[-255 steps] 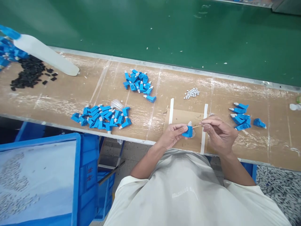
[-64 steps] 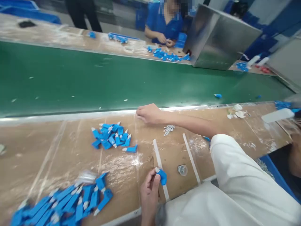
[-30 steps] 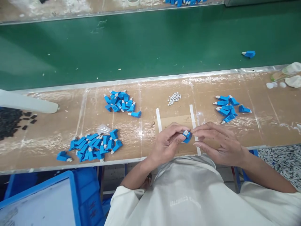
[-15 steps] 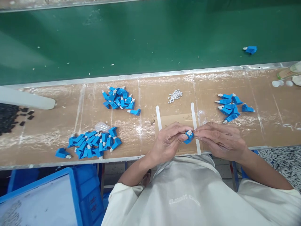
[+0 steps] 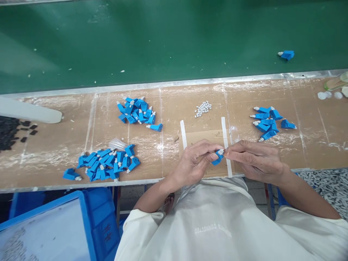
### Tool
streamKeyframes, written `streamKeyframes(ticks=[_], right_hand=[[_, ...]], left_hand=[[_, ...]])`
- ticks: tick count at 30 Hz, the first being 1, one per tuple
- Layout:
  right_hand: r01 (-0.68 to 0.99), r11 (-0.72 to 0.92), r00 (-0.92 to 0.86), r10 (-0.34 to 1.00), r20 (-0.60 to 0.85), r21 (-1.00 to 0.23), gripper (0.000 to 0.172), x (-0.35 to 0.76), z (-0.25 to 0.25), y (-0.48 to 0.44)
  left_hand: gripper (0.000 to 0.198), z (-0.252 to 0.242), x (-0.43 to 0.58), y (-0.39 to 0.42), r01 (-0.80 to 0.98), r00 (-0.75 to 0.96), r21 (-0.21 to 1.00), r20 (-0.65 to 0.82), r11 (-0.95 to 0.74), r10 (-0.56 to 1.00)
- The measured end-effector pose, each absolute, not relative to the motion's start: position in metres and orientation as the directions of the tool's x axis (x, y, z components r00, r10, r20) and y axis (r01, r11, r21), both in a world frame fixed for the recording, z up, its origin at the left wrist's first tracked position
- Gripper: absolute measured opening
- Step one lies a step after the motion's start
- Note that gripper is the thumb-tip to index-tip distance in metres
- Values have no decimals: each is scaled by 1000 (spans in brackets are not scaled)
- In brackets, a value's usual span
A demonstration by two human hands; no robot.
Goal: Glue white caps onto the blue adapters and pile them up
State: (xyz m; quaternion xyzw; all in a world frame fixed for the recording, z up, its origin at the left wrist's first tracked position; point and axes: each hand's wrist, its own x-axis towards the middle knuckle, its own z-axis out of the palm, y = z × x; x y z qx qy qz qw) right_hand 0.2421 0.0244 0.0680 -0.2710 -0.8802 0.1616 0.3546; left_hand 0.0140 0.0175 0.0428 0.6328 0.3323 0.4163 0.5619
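My left hand (image 5: 196,161) pinches a small blue plastic part with a white tip (image 5: 218,158) above the taped cardboard near the table's front edge. Close against that white tip are the fingertips of my right hand (image 5: 255,159), pressed together; whatever they hold, if anything, is too small to make out. A heap of tiny white pieces (image 5: 203,108) lies just beyond my hands. Similar blue parts form a pile (image 5: 268,123) to the right, another pile (image 5: 137,110) at the left rear and a larger pile (image 5: 108,163) at the left front.
A green conveyor belt (image 5: 163,43) runs along the back, bearing one blue part (image 5: 286,55). Small black pieces (image 5: 9,132) lie at far left beside a white bar (image 5: 29,110). A blue crate (image 5: 100,221) stands below the front edge, left. A thin stick (image 5: 220,137) lies ahead of my hands.
The blue part has tilted slightly in my left hand, its white tip now pointing more to the right. My right fingertips have shifted a little at the tip. The view has moved slightly.
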Motion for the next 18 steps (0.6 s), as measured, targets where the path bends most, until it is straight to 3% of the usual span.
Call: streamKeyframes(ticks=[6,9,12,16,18], right_hand=[[359,798,-631,590,504,-485,42,243,72,26],[369,760,-548,643,536,-535,42,243,72,24],[424,651,-398,759,516,-630,35,244,67,20],[505,429,-218,903,371,-749,9,248,60,17],[544,326,-182,945,271,-773,18,250,59,16]], left_hand=[[28,40,13,18,-40,443,992,122,-117,888],[26,38,12,18,-59,449,993,114,-98,886],[25,35,12,18,-76,443,995,96,-70,891],[29,30,12,19,-161,411,985,13,59,911],[35,28,11,22,-248,410,951,-71,186,910]])
